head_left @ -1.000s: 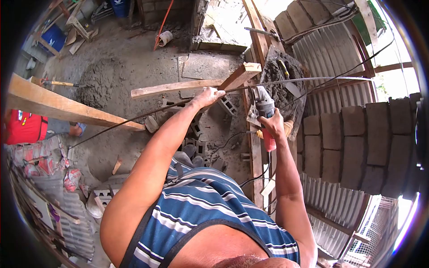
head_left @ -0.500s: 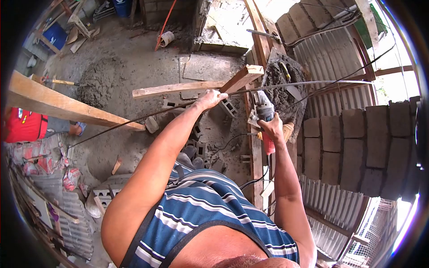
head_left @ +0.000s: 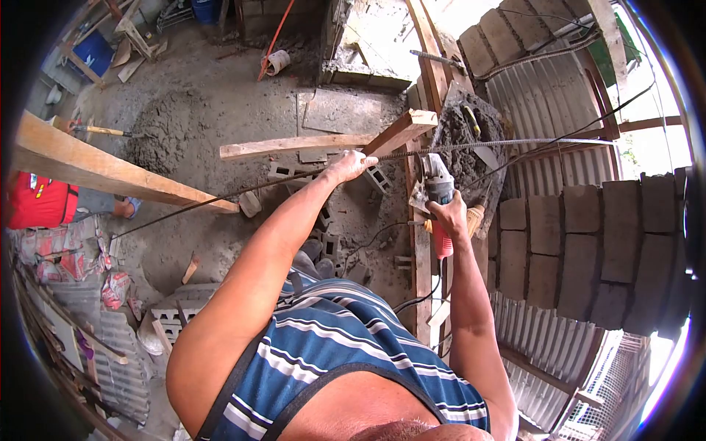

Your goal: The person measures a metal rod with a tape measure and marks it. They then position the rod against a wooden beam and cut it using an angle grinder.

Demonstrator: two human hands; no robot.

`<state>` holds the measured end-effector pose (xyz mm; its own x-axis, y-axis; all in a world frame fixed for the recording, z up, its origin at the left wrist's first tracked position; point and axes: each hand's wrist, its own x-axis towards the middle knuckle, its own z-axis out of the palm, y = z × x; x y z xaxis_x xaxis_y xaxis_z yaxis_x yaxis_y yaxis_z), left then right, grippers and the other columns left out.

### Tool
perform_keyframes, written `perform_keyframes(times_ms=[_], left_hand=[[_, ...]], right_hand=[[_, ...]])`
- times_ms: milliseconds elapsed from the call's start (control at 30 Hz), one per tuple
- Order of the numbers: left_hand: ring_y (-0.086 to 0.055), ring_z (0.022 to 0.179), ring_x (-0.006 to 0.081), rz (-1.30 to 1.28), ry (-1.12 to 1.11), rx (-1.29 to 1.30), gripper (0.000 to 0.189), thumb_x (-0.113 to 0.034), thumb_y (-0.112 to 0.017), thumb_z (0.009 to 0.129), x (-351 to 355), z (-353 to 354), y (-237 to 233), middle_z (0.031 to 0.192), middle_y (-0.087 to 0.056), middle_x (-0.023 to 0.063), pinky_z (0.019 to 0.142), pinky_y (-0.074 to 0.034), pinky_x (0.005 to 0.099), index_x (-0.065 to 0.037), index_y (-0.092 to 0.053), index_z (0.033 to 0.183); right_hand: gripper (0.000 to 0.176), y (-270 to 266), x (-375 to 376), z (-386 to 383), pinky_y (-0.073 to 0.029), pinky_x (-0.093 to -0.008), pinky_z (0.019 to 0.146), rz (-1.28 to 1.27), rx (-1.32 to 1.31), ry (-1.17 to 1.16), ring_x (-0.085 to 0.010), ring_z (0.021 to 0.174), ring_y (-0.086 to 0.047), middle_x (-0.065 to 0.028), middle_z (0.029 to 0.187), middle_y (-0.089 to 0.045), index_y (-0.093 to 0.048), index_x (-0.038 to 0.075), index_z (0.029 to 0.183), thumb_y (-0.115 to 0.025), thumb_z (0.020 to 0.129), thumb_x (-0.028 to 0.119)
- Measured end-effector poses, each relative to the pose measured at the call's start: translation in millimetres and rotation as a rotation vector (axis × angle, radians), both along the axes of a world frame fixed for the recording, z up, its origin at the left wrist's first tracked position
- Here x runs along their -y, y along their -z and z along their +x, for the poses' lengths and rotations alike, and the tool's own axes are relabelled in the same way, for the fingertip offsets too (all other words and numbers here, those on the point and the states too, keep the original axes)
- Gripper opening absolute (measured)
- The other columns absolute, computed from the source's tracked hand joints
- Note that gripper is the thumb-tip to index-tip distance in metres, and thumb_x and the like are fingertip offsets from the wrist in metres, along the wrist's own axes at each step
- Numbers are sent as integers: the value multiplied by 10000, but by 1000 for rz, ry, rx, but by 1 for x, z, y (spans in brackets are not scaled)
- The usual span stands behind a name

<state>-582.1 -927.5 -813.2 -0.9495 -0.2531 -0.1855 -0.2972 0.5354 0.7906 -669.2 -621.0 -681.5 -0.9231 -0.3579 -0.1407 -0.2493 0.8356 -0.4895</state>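
Observation:
My left hand (head_left: 351,166) is closed around a long ribbed steel rebar (head_left: 515,142), beside the end of an upright wooden post (head_left: 401,132). The rebar slants across the view from the floor at the left to the wall at the right. In my right hand (head_left: 450,214) is an angle grinder (head_left: 440,182) with a grey head and a red body. Its head lies just below the rebar in this view, and its cord trails down past my right forearm. Behind the grinder, a board (head_left: 494,116) carries wet mortar and a trowel.
A thick wooden beam (head_left: 125,165) juts in from the left, near a person's red garment (head_left: 44,202). Hollow blocks (head_left: 331,246) lie by my feet. A block wall (head_left: 581,250) and corrugated sheets (head_left: 533,99) stand at the right. A mortar heap (head_left: 165,136) sits on the floor.
The view has shifted slightly. Both hands keep their grips, and the grinder's head sits a little lower relative to the rebar.

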Motion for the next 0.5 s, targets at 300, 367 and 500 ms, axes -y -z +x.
perform_keyframes(times_ms=[300,367,500], left_hand=[[-687,1012,438,2,-98,-236,569,-594,-627,925,-2,21,10,1003,-726,238,865,-523,536,-35,-700,1002],[-691,992,438,-43,-171,-425,540,-544,-682,908,-13,34,-3,990,-724,248,850,-525,537,-8,-689,966],[-662,1033,320,-47,58,-225,488,-321,-778,891,-70,92,-70,1120,-689,223,875,-531,419,19,-659,1220]], right_hand=[[601,12,-21,34,-547,-386,814,-337,115,64,-260,874,-690,-210,960,-711,-582,-76,1076,-795,678,320],[602,1,-15,45,-546,-399,818,-334,53,67,-289,879,-695,-227,953,-708,-579,-77,1079,-791,677,319],[716,-6,1,62,-542,-473,891,-148,-71,112,-455,1007,-692,-327,1038,-690,-525,-93,1242,-769,691,294]])
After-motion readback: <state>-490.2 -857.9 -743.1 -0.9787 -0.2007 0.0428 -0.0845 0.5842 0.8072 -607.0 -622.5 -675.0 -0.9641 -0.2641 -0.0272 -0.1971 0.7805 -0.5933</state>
